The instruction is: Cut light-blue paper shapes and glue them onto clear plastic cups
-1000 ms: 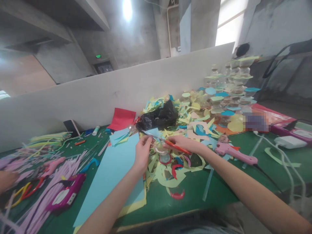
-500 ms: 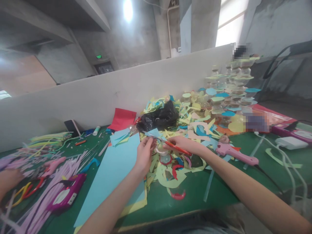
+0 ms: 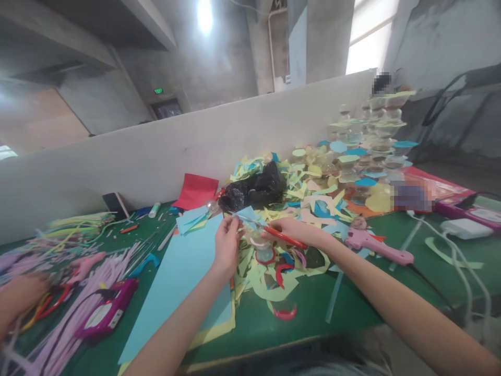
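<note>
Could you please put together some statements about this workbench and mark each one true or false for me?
1. The right hand holds red-handled scissors. True.
2. The left hand grips a glue gun. False: it holds a small light-blue paper piece.
3. A black plastic bag lies among paper scraps. True.
4. The large sheet beneath the left forearm is red. False: it is light blue.
5. Another person's hand shows at the picture's left edge. True.

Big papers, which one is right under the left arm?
The light-blue sheet: the left forearm passes over it. The yellow sheet beneath shows only its edges; the red sheet is farther back, by the partition.
</note>
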The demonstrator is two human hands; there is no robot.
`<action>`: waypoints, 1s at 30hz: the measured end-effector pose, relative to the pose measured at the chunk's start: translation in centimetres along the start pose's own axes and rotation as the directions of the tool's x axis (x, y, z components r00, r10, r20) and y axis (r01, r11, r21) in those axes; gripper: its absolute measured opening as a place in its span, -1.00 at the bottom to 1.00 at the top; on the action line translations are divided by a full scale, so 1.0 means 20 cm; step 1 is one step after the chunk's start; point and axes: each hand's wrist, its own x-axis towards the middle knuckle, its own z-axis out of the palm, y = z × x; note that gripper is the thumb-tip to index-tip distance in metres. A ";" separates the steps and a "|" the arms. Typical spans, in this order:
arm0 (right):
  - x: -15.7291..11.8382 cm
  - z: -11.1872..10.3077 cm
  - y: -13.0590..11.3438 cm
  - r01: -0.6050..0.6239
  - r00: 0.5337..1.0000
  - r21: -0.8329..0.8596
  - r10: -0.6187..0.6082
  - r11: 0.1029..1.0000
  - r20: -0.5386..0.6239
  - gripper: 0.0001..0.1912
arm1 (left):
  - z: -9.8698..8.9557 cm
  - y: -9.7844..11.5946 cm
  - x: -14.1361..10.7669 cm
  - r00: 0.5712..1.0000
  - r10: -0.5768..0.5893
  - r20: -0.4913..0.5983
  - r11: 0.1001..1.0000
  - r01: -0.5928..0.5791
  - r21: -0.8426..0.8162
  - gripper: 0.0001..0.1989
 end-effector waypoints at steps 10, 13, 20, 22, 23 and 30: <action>0.02 0.01 0.01 0.015 1.000 0.015 -0.016 1.000 0.010 -0.37 | 0.00 -0.02 0.01 1.000 -0.008 0.026 0.998 0.010 -0.061 -0.70; 0.02 0.02 0.02 0.013 1.000 0.012 -0.013 1.000 0.003 -0.38 | 0.00 -0.02 0.01 1.000 -0.003 0.029 0.998 0.004 -0.057 -0.71; 0.01 0.01 0.01 0.040 0.999 -0.012 -0.040 0.999 0.002 -0.42 | 0.01 -0.01 0.00 1.000 0.008 0.027 1.000 -0.008 -0.025 -0.71; 0.01 0.00 0.01 0.045 0.999 -0.005 -0.045 0.999 0.021 -0.43 | 0.00 -0.02 0.00 0.999 0.015 0.042 1.000 -0.015 -0.001 -0.72; 0.01 0.01 0.01 0.046 0.999 -0.002 -0.046 0.999 0.027 -0.44 | 0.00 -0.02 0.00 0.999 0.018 0.050 1.000 -0.018 0.009 -0.73; 0.02 0.02 0.03 0.026 1.000 0.001 -0.026 1.000 -0.001 -0.42 | 0.00 -0.03 0.00 0.998 -0.010 0.064 1.000 0.008 0.025 -0.73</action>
